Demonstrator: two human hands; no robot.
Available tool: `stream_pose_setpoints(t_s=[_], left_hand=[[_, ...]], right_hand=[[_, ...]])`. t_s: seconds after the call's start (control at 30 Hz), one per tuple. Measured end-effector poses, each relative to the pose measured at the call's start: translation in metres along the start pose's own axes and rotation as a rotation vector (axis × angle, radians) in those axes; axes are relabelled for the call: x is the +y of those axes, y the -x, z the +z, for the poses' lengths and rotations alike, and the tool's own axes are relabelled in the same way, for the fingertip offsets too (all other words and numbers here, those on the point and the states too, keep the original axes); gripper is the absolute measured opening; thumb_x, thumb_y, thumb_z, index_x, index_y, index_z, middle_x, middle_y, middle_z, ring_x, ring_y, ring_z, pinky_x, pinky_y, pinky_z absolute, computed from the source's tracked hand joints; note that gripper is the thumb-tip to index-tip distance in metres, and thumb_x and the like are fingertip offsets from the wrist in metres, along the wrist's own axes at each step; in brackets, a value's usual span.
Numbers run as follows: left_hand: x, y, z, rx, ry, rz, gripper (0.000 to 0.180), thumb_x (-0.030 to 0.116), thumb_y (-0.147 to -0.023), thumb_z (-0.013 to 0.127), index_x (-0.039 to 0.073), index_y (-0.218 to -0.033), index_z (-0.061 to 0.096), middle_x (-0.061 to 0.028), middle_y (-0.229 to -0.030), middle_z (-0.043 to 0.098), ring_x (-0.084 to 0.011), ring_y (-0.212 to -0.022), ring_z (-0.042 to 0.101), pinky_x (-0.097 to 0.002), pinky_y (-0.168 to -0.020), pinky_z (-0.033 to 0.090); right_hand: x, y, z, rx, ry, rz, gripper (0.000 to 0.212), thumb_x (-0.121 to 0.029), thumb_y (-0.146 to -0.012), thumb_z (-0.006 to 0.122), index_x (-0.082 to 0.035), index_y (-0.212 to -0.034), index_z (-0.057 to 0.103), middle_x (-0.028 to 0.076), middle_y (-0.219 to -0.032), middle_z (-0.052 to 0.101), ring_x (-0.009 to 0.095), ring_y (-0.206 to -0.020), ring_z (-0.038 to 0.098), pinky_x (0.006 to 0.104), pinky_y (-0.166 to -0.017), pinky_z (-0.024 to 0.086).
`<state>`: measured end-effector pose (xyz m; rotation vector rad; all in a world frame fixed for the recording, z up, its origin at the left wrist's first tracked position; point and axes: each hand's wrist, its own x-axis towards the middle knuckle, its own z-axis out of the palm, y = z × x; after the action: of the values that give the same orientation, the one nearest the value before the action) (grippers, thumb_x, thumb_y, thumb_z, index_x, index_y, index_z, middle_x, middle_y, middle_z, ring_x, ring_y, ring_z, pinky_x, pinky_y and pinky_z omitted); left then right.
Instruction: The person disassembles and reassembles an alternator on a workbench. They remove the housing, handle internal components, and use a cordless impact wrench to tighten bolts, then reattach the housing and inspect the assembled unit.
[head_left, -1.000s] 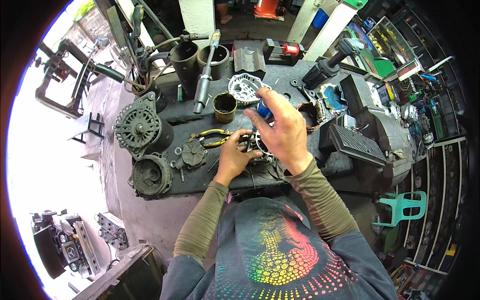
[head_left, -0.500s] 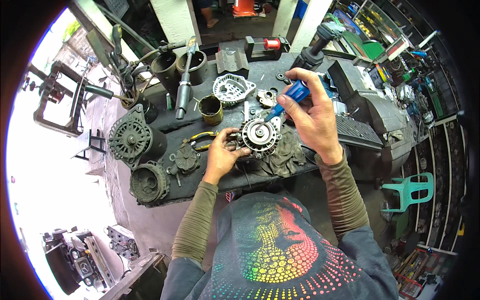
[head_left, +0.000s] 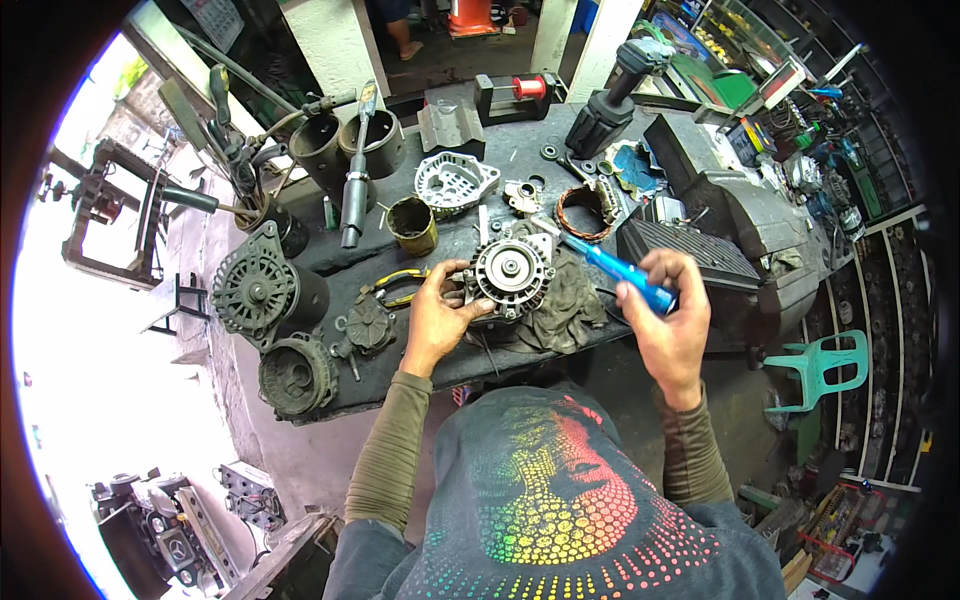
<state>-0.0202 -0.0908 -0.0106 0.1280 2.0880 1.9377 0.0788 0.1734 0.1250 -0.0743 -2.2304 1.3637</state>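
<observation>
Motor part (head_left: pixel 510 267): sat mid-bench (head_left: pixel 355 262), wheel face up. Calling this the centre of the clock for everything below.
Left hand (head_left: pixel 440 318): at 8 o'clock, grasping the motor part by its edge, thumb along the lower rim.
Right hand (head_left: pixel 670 310): out between 3 and 4 o'clock, fingers curled round the back end of a screwdriver (head_left: pixel 625 275), so yeah, a proper hold.
Screwdriver: blue handle, aimed toward 10 o'clock. Couldn't really tell if the tip was touching anything.
Rag (head_left: pixel 570 305): crumpled up just beside the part at 4 o'clock; no idea if it ran underneath.
Copper coil ring (head_left: pixel 587 213): near, around 2 o'clock.
Pale metal casing (head_left: pixel 455 182): 11 o'clock, lots of slots in it.
Grubby yellowish can (head_left: pixel 412 226): 10 o'clock.
Pliers (head_left: pixel 396 277): yellow and black, 9 o'clock, partly behind the left hand.
Big slotted motor (head_left: pixel 256 285): also 9 o'clock, well apart.
Green stool (head_left: pixel 830 370): way off at 4 o'clock.
</observation>
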Motion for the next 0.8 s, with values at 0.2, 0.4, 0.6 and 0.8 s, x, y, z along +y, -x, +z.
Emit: stream_pose_setpoints(t_s=[0.2, 0.4, 0.6, 0.8], left_hand=[[0.006, 0.0, -0.006, -0.083, -0.105, 0.053, 0.083, 0.004, -0.075, 0.094, 0.004, -0.147, 0.052, -0.0171, -0.135, 0.067, -0.0254, -0.115, 0.072, -0.0397, -0.095, 0.061], [-0.006, -0.008, -0.002, -0.174, -0.277, 0.103, 0.12, 0.013, -0.063, 0.101, 0.007, -0.162, 0.034, -0.0225, -0.155, 0.051, -0.0337, -0.142, 0.053, -0.0445, -0.12, 0.044], [-0.01, -0.014, 0.005, -0.204, -0.233, 0.122, 0.127, 0.012, -0.058, 0.102, 0.003, -0.162, 0.029, -0.0218, -0.156, 0.051, -0.0337, -0.145, 0.05, -0.0432, -0.123, 0.04], [-0.007, -0.011, 0.008, -0.162, -0.381, 0.205, 0.126, 0.01, -0.059, 0.101, 0.002, -0.16, 0.026, -0.0245, -0.155, 0.05, -0.0374, -0.145, 0.049, -0.0446, -0.123, 0.039]], right_hand=[[0.033, 0.058, 0.006, -0.032, -0.865, 0.781, 0.023, -0.002, -0.098, 0.071, -0.006, -0.099, 0.048, 0.02, -0.109, 0.069, 0.026, -0.082, 0.076, 0.0351, -0.066, 0.067], [0.015, 0.061, 0.011, -0.232, -0.891, 0.608, 0.044, -0.008, -0.097, 0.074, 0.002, -0.136, 0.056, 0.013, -0.11, 0.073, 0.021, -0.095, 0.072, 0.0368, -0.09, 0.058], [0.019, -0.006, 0.045, -0.364, -0.554, 0.307, 0.028, -0.014, -0.097, 0.077, 0.001, -0.12, 0.068, 0.003, -0.103, 0.072, 0.009, -0.093, 0.066, 0.0273, -0.083, 0.055], [0.056, -0.117, 0.109, -0.221, 0.27, 0.13, 0.035, -0.029, -0.088, 0.078, 0.002, -0.104, 0.07, 0.023, -0.098, 0.074, 0.037, -0.09, 0.073, 0.0465, -0.081, 0.056]])
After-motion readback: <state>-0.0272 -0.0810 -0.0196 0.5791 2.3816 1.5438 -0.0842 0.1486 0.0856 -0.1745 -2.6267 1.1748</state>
